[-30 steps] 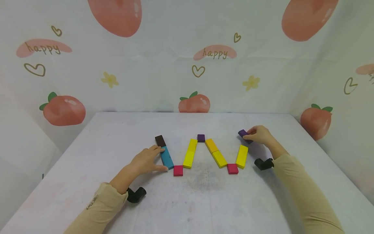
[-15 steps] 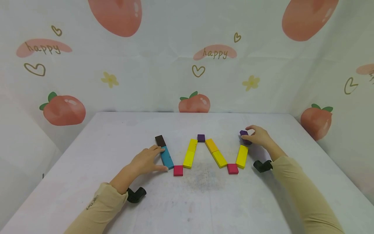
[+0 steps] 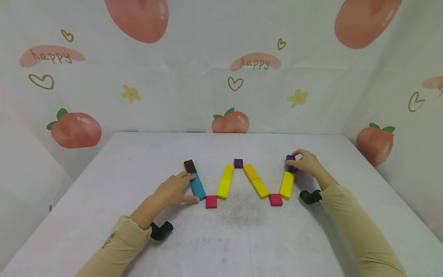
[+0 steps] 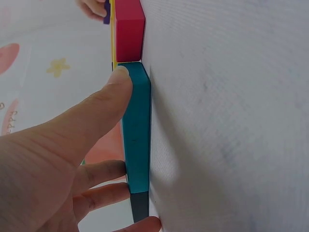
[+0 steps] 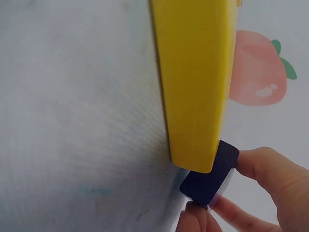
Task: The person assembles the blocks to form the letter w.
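Observation:
My left hand (image 3: 173, 190) rests on a blue block (image 3: 198, 188), its thumb near the block's near end and its fingers spread toward the far end. A dark brown block (image 3: 190, 166) adjoins the blue one at the back. In the right wrist view, my right hand (image 5: 277, 186) pinches a dark purple block (image 5: 212, 176) between thumb and fingers. That block stands at an angle right at the far end of a yellow block (image 5: 193, 87). In the head view the purple block sits just behind the right-hand yellow block (image 3: 287, 185).
More blocks form a zigzag on the white table (image 3: 242, 246): a left red block (image 3: 211, 202), yellow blocks (image 3: 225, 182), a small purple block (image 3: 238, 163), an orange-yellow block (image 3: 250, 172) and a right red block (image 3: 275, 199). A peach-print cloth (image 3: 187, 77) hangs behind.
My right hand has shifted the purple block slightly rightward and turned it more in line with the yellow block. The left hand has stayed in place on the blue block.

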A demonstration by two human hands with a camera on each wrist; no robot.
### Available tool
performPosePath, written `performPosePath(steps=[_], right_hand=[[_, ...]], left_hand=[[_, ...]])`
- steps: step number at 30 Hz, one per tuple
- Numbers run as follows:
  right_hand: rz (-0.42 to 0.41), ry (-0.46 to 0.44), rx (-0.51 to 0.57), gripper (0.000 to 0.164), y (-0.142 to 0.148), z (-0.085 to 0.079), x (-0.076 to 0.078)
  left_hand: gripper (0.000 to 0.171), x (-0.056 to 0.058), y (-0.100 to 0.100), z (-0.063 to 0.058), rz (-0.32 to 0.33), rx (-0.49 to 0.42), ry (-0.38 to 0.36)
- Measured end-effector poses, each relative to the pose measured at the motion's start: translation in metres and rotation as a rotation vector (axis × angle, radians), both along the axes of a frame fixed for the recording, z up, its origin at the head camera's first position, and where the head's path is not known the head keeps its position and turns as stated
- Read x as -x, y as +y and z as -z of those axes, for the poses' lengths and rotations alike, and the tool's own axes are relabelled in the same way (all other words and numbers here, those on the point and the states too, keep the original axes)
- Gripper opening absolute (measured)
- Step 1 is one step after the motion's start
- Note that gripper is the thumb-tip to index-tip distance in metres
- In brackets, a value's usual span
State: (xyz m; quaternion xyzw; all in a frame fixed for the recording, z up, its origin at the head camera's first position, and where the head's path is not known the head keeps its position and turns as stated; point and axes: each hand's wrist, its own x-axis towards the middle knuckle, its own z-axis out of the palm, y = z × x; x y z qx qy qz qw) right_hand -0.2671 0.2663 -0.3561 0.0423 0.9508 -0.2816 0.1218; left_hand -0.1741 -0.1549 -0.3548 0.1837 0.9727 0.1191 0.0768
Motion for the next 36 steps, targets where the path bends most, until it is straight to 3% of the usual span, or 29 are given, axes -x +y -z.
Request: performPosePath(steps=[10, 36], right_hand=[[0.058, -0.033, 0.029, 0.056, -0.0032, -0.0001, -0.0004], [0.007, -0.100, -0.015, 0.062, 0.0053, -0.0056, -0.0059]], left_hand=[[0.077, 0.0000, -0.0001, 0.0003, 0.004, -0.004, 0.005], [0.078, -0.0001, -0.0001, 0.0004, 0.002, 0.012, 0.002]])
